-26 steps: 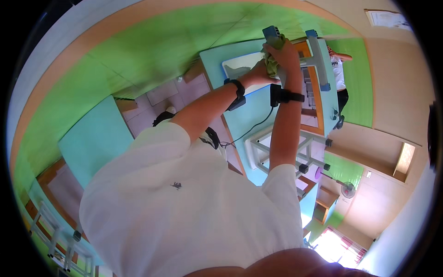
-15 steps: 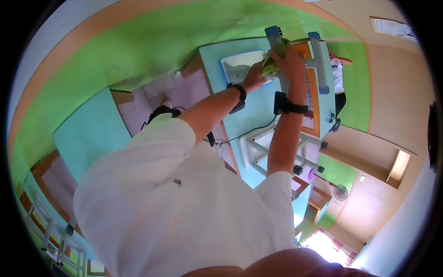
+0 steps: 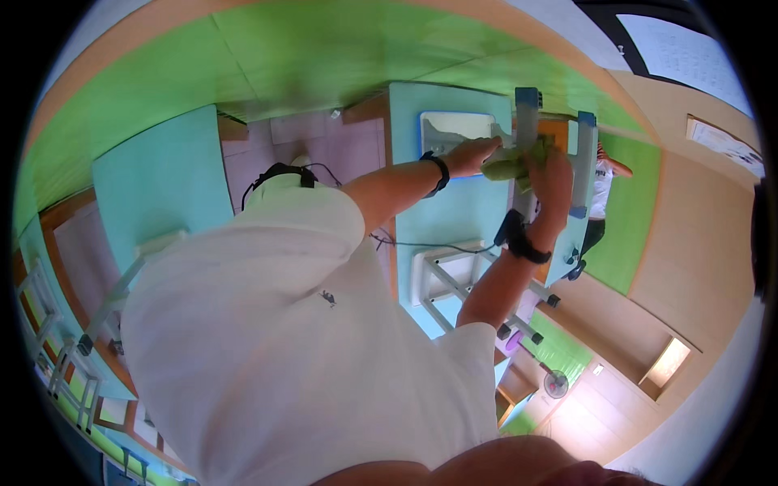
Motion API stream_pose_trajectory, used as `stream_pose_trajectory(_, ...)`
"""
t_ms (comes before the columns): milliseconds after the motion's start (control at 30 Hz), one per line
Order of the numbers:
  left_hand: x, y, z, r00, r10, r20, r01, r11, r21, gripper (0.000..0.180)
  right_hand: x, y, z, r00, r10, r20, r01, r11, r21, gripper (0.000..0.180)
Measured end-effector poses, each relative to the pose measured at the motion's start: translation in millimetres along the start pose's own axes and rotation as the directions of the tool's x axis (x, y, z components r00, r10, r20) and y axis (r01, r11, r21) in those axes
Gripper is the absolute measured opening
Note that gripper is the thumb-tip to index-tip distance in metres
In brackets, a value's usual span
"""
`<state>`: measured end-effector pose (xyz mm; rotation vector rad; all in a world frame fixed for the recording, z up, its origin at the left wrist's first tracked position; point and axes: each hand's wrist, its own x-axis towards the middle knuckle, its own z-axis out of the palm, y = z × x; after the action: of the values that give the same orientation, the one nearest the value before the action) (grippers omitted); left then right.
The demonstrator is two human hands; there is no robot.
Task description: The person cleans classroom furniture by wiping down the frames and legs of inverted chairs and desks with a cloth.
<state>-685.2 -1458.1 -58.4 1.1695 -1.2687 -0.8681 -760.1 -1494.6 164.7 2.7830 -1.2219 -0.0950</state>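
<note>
A stool with a white, blue-rimmed seat [image 3: 458, 123] and grey metal legs [image 3: 585, 158] with dark blue feet lies tipped over on a teal desk [image 3: 421, 215]. Beside the seat, my left hand [image 3: 474, 156] is closed around the seat end of the stool's grey frame. My right hand [image 3: 553, 182] is closed on a green cloth [image 3: 509, 168], which wraps over a leg of the same stool. Part of the cloth hangs toward my left hand. The right fingers are partly hidden by the cloth and leg. Each wrist wears a black band.
Another upturned stool [image 3: 444, 279] rests on the desk nearer my right arm. A black cable [image 3: 438, 245] crosses the desktop. A second teal desk [image 3: 158, 174] stands to the left. Beyond the desk, a person [image 3: 601, 190] stands against the green wall. A fan [image 3: 556, 384] is at lower right.
My left hand has moved away from the cloth, and my right hand has shifted along the leg with it. The view has turned, so the stool appears further right and lower.
</note>
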Motion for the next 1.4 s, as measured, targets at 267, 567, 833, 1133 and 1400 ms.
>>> stream_pose_trajectory(267, -5, 4, -18, 0.990, 0.138, 0.006, -0.136, 0.964, 0.228, 0.047, 35, -29, 37, 0.944, 0.302, -0.133, -0.267, 0.936, 0.230, 0.059)
stream_pose_trajectory(567, -8, 9, -20, 0.999, 0.050, 0.021, -0.054, 0.974, 0.220, 0.047, 54, -38, 39, 0.904, 0.395, -0.163, -0.379, 0.917, 0.122, 0.063)
stream_pose_trajectory(833, -6, 9, -15, 0.997, 0.075, 0.001, -0.073, 0.977, 0.200, 0.051, 31, -56, 40, 0.816, 0.224, -0.533, -0.302, 0.951, -0.061, 0.028)
stream_pose_trajectory(1133, -4, -13, -10, 0.981, 0.192, 0.002, -0.183, 0.930, 0.319, 0.042, -4, -53, 38, 0.722, 0.254, -0.644, -0.230, 0.965, 0.124, 0.021)
stream_pose_trajectory(1400, -8, 13, -21, 0.997, 0.074, 0.029, -0.078, 0.979, 0.190, 0.050, -34, -20, 28, 0.864, 0.396, -0.311, -0.369, 0.918, 0.143, 0.027)
